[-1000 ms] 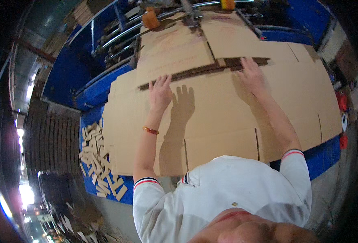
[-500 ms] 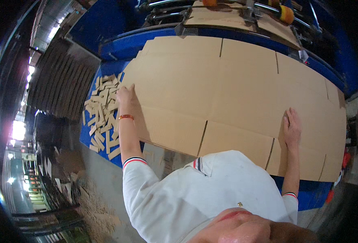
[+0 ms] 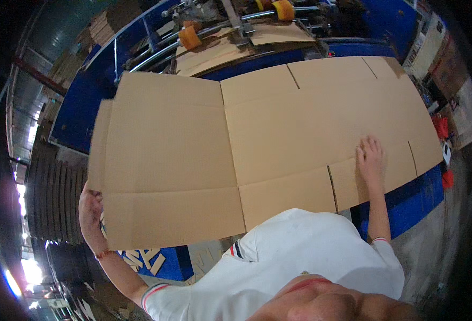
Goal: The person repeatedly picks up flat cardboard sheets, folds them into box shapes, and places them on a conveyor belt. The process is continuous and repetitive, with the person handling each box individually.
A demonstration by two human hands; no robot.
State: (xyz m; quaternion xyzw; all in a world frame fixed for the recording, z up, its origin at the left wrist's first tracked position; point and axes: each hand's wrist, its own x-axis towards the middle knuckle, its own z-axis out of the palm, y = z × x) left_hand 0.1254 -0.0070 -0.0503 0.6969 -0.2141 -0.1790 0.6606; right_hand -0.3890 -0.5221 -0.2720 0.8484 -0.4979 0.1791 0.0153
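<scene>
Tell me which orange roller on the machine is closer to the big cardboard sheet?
The left orange roller, sitting just above the cardboard sheet. The other orange roller is higher up, at the picture's top edge.

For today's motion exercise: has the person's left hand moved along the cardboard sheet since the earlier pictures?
Yes. The left hand has gone from lying flat on top of the cardboard sheet to gripping its near-left edge, beside the blue table.

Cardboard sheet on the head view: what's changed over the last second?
The big flat cardboard sheet has come off the machine's feed end toward the person and now overhangs the blue table at its left. The left hand went from lying flat on top to gripping the sheet's left edge; the right hand slid to the near flap, palm down. The orange rollers and stacked board behind stay put.
</scene>
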